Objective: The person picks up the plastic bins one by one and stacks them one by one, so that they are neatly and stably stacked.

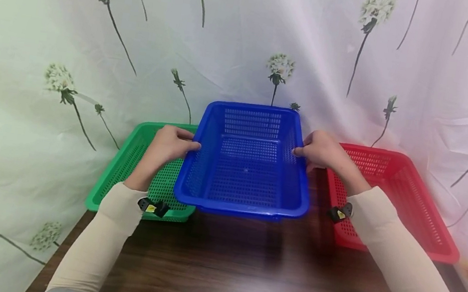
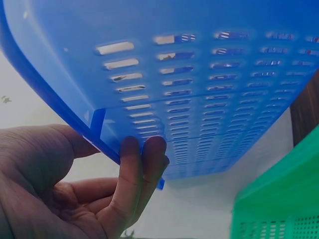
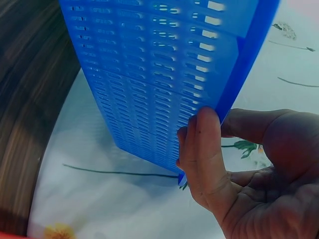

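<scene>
over a brown table (image 1: 232, 277), a blue basket (image 1: 246, 170) is held up between a red basket (image 1: 408, 197) on the right and a green basket (image 1: 165, 181) on the left; left hand (image 1: 169, 146) and right hand (image 1: 324, 152) each pinch its side rim.

Left hand (image 1: 169, 146) and right hand (image 1: 324, 152) grip a blue basket (image 1: 245, 173).

head camera is looking forward and down from above, taking in left hand (image 1: 170, 145), right hand (image 1: 321, 150) and blue basket (image 1: 246, 168) from farther off; left wrist camera is facing its outside from below, close in, sharing green basket (image 2: 276, 181) with head view; right wrist camera is facing its opposite side, likewise close; all three are sharing blue basket.
</scene>
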